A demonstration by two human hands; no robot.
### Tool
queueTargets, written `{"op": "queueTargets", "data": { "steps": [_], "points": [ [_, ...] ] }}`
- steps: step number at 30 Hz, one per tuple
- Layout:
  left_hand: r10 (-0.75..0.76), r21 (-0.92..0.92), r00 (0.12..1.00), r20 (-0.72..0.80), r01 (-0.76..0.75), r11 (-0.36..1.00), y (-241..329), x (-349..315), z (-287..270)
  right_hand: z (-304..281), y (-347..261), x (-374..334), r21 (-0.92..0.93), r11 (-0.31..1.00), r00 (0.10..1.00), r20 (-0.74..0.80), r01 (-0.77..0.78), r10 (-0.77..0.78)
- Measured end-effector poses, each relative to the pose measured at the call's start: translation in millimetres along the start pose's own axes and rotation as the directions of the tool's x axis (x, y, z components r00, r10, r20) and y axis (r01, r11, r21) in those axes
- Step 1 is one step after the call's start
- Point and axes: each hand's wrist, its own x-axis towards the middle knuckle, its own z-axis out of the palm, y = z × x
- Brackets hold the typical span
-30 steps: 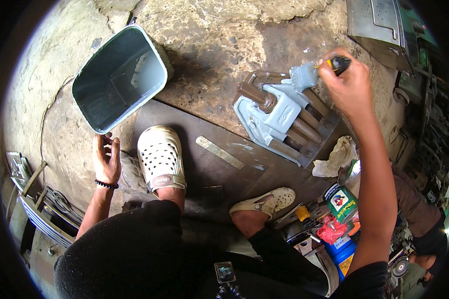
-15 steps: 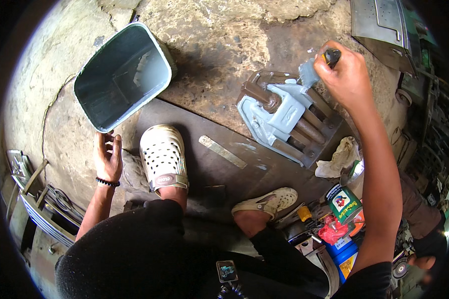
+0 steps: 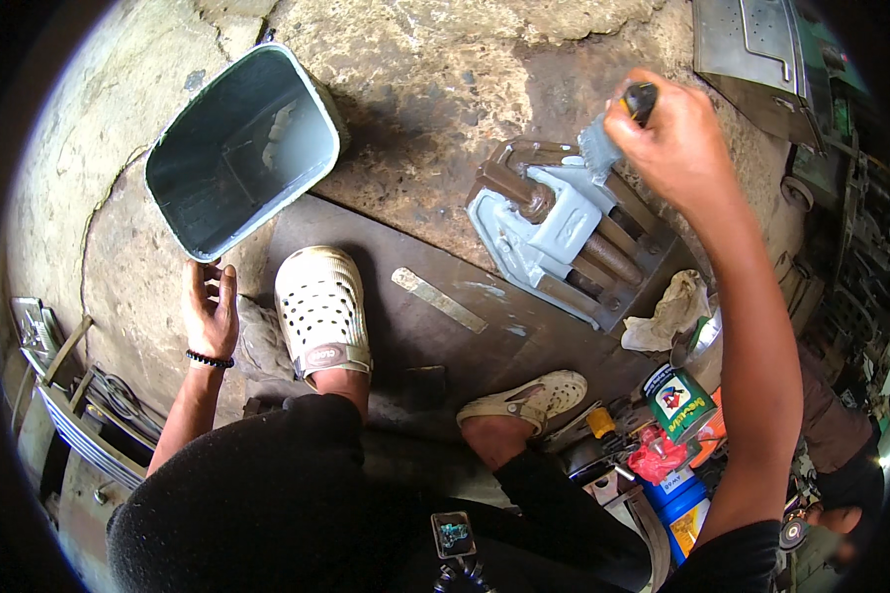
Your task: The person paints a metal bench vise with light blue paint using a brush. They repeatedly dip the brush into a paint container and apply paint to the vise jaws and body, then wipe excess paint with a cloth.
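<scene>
My right hand (image 3: 677,133) grips a paintbrush (image 3: 600,148) by its black and yellow handle. Its bristles, loaded with light grey-blue paint, touch the upper right end of a metal vise (image 3: 564,222). Wet grey-blue paint covers the middle and left edge of the vise, while its bars and screw show bare brown metal. On the left, a dark rectangular paint container (image 3: 193,163) has grey-blue paint pooled at one side. My left hand (image 3: 211,311) is closed at the container's near corner, fingertips partly hidden beneath the rim.
The vise rests partly on a dark metal sheet (image 3: 366,237), beside a flat strip (image 3: 438,299). A crumpled rag (image 3: 667,311), green can (image 3: 677,400) and blue container (image 3: 677,504) crowd the right. My white clogs (image 3: 318,301) stand between. Another person (image 3: 845,435) is at far right.
My right hand has moved slightly left and down with the paintbrush, its bristles now pressing and splaying on the vise's upper end. The left hand and the container hold their position.
</scene>
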Motion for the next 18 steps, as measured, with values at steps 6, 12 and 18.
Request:
{"op": "queueTargets", "data": {
  "steps": [6, 12, 18],
  "points": [
    [0.031, 0.024, 0.999, -0.016, -0.030, 0.999, -1, 2, 1, 8, 6, 3, -0.050, 0.998, 0.999, -0.038, -0.027, 0.025],
    [-0.018, -0.013, 1.000, -0.006, 0.018, 1.000, 1, 2, 1, 8, 12, 3, -0.024, 1.000, 1.000, -0.002, -0.019, 0.019],
    [0.011, 0.002, 1.000, -0.012, -0.011, 1.000, -1, 3, -1, -2, 20, 3, 0.015, 0.989, 0.983, -0.105, -0.150, 0.151]
  ]
}}
